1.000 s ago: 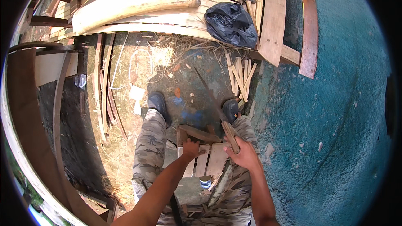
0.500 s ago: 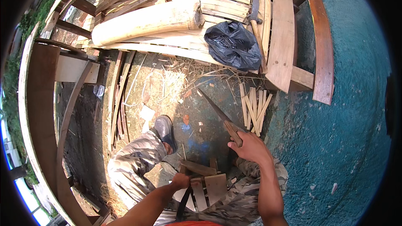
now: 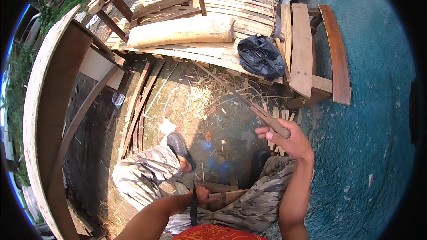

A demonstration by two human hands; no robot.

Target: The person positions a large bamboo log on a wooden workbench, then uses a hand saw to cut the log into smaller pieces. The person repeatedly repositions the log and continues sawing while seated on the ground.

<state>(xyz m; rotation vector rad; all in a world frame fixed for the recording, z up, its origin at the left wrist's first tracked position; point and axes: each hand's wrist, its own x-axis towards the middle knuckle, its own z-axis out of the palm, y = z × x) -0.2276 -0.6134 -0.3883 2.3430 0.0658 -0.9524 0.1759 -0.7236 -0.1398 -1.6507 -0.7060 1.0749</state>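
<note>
Apart, right hand point(image 3: 293, 141) raised holding bladed tool point(image 3: 261, 112), left hand point(image 3: 202, 194) on slats point(image 3: 235, 195), grip unclear

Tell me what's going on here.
A person's right hand holds a long-bladed tool by its wooden handle, tip pointing forward and left. The left hand rests on a low slatted wooden piece. Ahead, a thick pale log, an open black plastic bag and a hammer lie on a slatted bench.

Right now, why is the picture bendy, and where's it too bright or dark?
In the head view, the fisheye seems to bend the big left board; there too, sun glares on the slats, and shadow darkens the right shoe near the right hand.
</note>
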